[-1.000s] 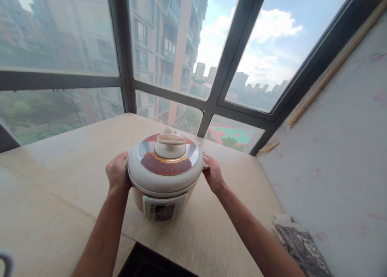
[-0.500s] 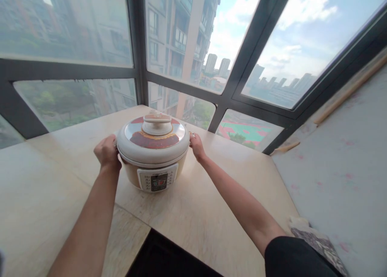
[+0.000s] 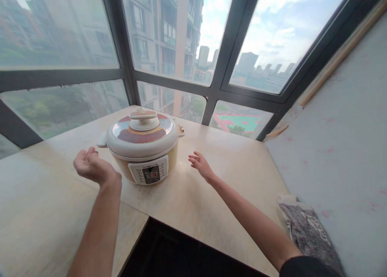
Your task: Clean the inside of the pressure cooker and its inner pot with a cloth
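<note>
Over the pale marbled countertop (image 3: 244, 164), your half-curled left hand (image 3: 93, 166) and loose-fingered right hand (image 3: 201, 164) hang unclasped, apart from the round cream-and-gold electric cooker (image 3: 143, 148) between them.

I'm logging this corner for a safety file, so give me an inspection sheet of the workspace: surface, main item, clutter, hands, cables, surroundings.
Surface: pale counter with a visible seam; dark area at the near edge, panel or opening cannot be told.
Main item: cooker upright on the counter, lid on, control panel facing the person.
Clutter: patterned grey cloth-like item by the wall, lower right.
Hands: left hand holds nothing, near the cooker's left handle; right hand holds nothing, apart from the cooker.
Cables: nothing seen.
Surroundings: dark-framed windows behind; pale wall on the right.
</note>
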Motion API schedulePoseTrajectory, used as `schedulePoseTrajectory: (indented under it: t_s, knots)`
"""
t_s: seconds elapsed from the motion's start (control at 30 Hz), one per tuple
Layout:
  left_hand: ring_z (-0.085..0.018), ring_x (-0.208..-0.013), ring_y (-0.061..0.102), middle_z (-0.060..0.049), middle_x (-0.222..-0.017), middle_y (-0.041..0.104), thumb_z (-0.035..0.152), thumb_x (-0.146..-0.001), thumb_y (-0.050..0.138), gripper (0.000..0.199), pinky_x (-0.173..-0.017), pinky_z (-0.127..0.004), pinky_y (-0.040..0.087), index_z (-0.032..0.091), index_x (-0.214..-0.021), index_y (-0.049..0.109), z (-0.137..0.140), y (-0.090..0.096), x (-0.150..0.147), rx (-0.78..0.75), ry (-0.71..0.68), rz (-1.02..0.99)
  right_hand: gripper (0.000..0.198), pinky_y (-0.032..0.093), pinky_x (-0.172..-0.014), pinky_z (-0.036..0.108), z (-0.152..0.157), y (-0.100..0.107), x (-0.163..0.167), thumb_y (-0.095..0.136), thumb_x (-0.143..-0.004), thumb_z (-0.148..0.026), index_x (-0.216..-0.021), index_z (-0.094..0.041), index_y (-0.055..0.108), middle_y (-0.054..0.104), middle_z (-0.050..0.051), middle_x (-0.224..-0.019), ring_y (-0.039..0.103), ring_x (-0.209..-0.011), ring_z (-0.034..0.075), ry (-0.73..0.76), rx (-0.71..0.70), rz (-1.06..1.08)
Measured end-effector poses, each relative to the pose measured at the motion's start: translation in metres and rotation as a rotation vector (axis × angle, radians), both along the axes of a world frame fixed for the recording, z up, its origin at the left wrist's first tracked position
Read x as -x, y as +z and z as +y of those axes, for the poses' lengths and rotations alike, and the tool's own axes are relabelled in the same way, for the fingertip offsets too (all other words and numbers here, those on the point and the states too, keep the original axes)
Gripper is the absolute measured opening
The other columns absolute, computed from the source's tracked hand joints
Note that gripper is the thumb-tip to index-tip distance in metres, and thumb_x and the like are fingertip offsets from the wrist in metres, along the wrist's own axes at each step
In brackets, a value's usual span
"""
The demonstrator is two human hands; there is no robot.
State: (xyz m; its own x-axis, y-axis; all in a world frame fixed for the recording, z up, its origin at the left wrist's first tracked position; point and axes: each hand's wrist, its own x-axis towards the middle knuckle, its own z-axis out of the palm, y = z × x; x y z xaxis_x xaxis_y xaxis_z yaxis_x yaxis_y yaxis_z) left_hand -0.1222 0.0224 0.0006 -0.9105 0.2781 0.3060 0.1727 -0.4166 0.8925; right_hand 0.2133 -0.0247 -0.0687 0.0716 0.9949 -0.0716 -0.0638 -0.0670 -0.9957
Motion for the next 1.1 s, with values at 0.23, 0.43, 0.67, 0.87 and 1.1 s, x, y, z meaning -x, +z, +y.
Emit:
schedulePoseTrajectory:
  t_s: [0.23, 0.43, 0.67, 0.87, 1.1]
  knots:
    - [-0.019, -0.091, 0.07, -0.007, -0.103, 0.072, 0.02, -0.085, 0.058, 0.023, -0.087, -0.036, 0.057, 0.016, -0.106, 0.066, -0.127, -0.004, -0.143, -0.155, -0.442, 0.277, 0.059, 0.054, -0.09, 0.043, -0.087, -0.023, -0.078, 0.079, -0.067, -0.043, -0.116, -0.021, 0.055, 0.074, 0.012, -0.113, 0.071, -0.103, 0.027, -0.337, -0.01, 0.075]
    - [-0.02, -0.086, 0.072, -0.008, -0.094, 0.076, 0.024, -0.088, 0.052, 0.022, -0.078, -0.033, 0.058, 0.018, -0.094, 0.073, -0.152, -0.064, -0.24, 0.251, -1.183, 0.479, 0.049, 0.054, -0.078, 0.037, -0.156, -0.023, -0.145, 0.074, -0.07, -0.042, -0.11, -0.019, 0.059, 0.075, 0.009, -0.099, 0.071, -0.087, 0.023, -0.644, -0.086, 0.032]
    - [-0.024, -0.092, 0.071, -0.009, -0.096, 0.078, 0.017, -0.085, 0.05, 0.024, -0.088, -0.043, 0.054, 0.018, -0.092, 0.074, -0.183, -0.122, -0.308, 0.435, -1.33, 0.674, 0.038, 0.054, -0.074, 0.035, -0.201, -0.055, -0.179, 0.071, -0.069, -0.045, -0.095, -0.017, 0.065, 0.072, 0.007, -0.084, 0.067, -0.074, 0.019, -0.873, -0.088, 0.008]
    - [-0.026, -0.096, 0.069, -0.007, -0.096, 0.078, 0.025, -0.087, 0.053, 0.024, -0.094, -0.048, 0.049, 0.021, -0.092, 0.076, -0.196, -0.125, -0.302, 0.428, -1.4, 0.757, 0.033, 0.053, -0.071, 0.033, -0.199, -0.052, -0.174, 0.069, -0.071, -0.044, -0.09, -0.018, 0.067, 0.071, 0.006, -0.082, 0.065, -0.071, 0.018, -0.826, -0.065, -0.014]
    - [-0.025, -0.094, 0.068, -0.006, -0.094, 0.076, 0.024, -0.087, 0.052, 0.024, -0.089, -0.044, 0.052, 0.021, -0.09, 0.075, -0.204, -0.125, -0.288, 0.435, -1.43, 0.701, 0.031, 0.054, -0.076, 0.036, -0.202, -0.062, -0.173, 0.066, -0.076, -0.045, -0.092, -0.018, 0.069, 0.072, 0.007, -0.086, 0.066, -0.076, 0.02, -0.733, -0.029, -0.129]
